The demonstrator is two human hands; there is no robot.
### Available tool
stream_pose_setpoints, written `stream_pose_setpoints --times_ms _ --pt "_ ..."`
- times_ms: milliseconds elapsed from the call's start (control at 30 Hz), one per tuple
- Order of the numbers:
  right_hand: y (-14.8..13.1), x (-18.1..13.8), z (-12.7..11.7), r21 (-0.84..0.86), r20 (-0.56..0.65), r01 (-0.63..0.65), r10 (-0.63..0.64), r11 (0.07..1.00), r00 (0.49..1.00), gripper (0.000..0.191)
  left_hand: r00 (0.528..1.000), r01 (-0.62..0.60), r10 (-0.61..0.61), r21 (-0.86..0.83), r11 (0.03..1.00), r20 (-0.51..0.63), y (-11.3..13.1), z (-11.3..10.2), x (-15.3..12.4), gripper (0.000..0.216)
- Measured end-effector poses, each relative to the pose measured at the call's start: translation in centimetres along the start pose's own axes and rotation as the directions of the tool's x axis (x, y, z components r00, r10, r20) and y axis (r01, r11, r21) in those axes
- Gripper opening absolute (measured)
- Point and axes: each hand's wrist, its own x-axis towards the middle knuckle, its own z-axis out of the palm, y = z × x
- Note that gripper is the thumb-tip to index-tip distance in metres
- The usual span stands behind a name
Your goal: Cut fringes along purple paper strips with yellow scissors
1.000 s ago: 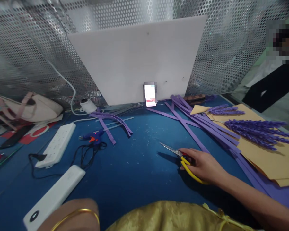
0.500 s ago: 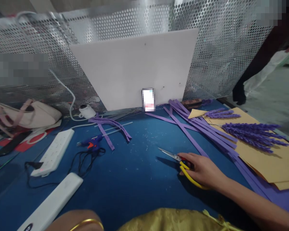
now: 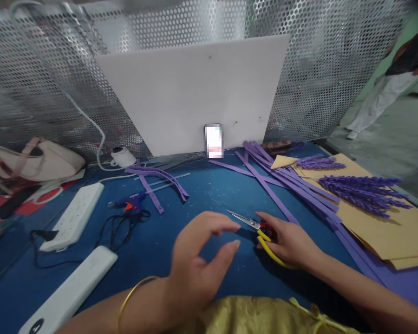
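Over the desk (image 3: 209,197), the right hand (image 3: 290,239) grips the scissors (image 3: 253,224), which should be light and stiff, best held by the yellow handles (image 3: 272,253), clear of the blades (image 3: 239,216), while the left hand (image 3: 198,257), thumb and fingers parted, holds nothing.

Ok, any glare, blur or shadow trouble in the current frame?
All head view: bright glare on the mesh; phone screen washed out and pixelated; dark shadow beneath the right hand; left hand slightly soft; scissors clear enough to read.
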Motion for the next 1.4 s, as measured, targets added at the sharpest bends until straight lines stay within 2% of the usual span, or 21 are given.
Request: stream_pose_setpoints --times_ms 67,133,300,467,667,933,1133,1300,1400 --pt "0.0 0.0 0.3 -0.048 -0.024 0.008 -0.009 0.999 1.0 0.067 0.976 0.098 -0.108 0.063 0.993 0.189 -1.4 1.9 4.2 0.023" --pt "0.2 0.0 0.6 -0.099 -0.052 0.023 -0.028 0.995 0.998 0.064 0.955 0.104 -0.131 0.111 0.988 0.266 -2.7 3.5 5.7 0.022" --pt "0.8 -0.2 0.7 -0.228 -0.122 0.039 -0.068 0.973 0.99 0.052 0.898 0.119 -0.153 0.109 0.987 0.413 -4.5 5.4 3.7 0.021" --pt "1.1 -0.2 0.6 -0.327 -0.161 0.038 -0.096 0.944 0.982 0.048 0.883 0.215 -0.236 0.098 0.972 0.406 -5.1 5.7 3.8 0.018" --pt "0.5 -0.3 0.5 -0.408 -0.138 0.041 -0.106 0.912 0.985 0.05 0.86 0.301 -0.303 0.072 0.951 0.41 -5.9 5.6 4.6 0.014" --pt "-1.3 -0.5 -1.2 -0.481 -0.034 0.028 -0.05 0.876 0.998 0.054 0.856 0.306 -0.293 0.041 0.951 0.426 -6.0 5.5 4.7 0.016" --pt "-2.4 0.0 -2.2 -0.487 0.06 0.08 -0.058 0.87 0.997 0.056 0.855 0.295 -0.287 0.05 0.954 0.433 -6.2 5.6 4.5 0.015" --pt "-2.8 0.3 -4.0 -0.436 0.167 0.174 -0.111 0.883 0.98 0.037 0.858 0.29 -0.283 0.051 0.956 0.428 -6.1 5.7 4.5 0.016" --pt "-2.6 1.2 -5.4 -0.369 0.224 0.215 -0.138 0.904 0.965 0.035 0.862 0.291 -0.282 0.044 0.956 0.422 -6.1 5.7 4.6 0.015"
